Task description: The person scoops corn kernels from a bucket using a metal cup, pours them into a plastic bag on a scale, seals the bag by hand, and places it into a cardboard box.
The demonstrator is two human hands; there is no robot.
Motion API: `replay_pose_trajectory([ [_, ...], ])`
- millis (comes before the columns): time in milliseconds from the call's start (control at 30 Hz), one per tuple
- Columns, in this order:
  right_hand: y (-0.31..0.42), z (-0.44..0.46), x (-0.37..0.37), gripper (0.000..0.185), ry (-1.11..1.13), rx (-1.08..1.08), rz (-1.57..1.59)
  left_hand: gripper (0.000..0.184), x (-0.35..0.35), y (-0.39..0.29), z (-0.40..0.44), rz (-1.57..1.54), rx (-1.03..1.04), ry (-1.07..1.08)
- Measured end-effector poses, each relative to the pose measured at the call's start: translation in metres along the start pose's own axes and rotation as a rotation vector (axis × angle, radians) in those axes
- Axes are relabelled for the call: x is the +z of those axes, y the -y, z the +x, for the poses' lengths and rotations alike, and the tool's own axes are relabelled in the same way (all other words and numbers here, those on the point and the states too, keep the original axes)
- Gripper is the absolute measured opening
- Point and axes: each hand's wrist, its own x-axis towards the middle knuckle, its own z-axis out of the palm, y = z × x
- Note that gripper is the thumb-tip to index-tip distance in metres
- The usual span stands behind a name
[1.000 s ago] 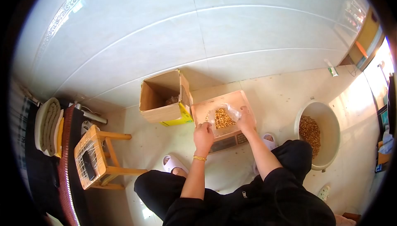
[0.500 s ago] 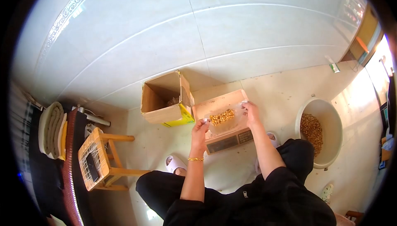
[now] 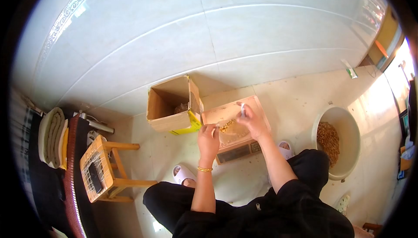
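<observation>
My left hand [image 3: 208,142] is closed in a pinch on one end of a clear plastic bag [image 3: 236,130]. My right hand [image 3: 252,121] pinches the other end, with a bit of white at the fingertips. Golden-brown kernels [image 3: 226,126], perhaps nuts or corn, lie inside the bag and are partly covered by my hands. Beneath is a scale with a pale orange tray [image 3: 260,105] and a dark panel with keys along its near side. Whether the bag touches the tray I cannot tell.
An open cardboard box [image 3: 172,119] stands left of the scale, with something clear inside. A big pale tub [image 3: 348,129] of brown kernels [image 3: 327,140] is at the right. A wooden stool [image 3: 109,175] bearing a dark phone [image 3: 95,177] is at the left.
Both hands have drawn closer together over the tray, the right one turning inward. The bag, spread flat before, is now gathered, and less of the kernels shows.
</observation>
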Motion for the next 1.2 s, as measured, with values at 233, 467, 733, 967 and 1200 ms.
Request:
replay_pose_trajectory([
  [233,-0.042,0.0,0.012,0.033,0.26,0.106,-0.955,0.017,0.01,-0.03,-0.005,0.004,0.226,0.15],
  [467,-0.046,-0.004,0.003,0.028,0.222,0.104,-0.924,0.032,0.036,0.001,-0.01,0.007,0.15,0.142],
  [733,-0.068,-0.002,0.002,0.03,0.273,0.156,-0.722,0.019,0.044,0.011,-0.018,-0.068,-0.029,0.172],
  [967,-0.061,0.002,-0.009,0.02,0.164,0.252,-0.368,0.027,0.056,0.014,-0.014,-0.643,-0.272,0.07],
  [1200,-0.055,0.004,-0.019,0.012,0.135,0.303,-0.326,0.02,0.077,0.022,-0.015,-0.225,-0.243,0.306],
])
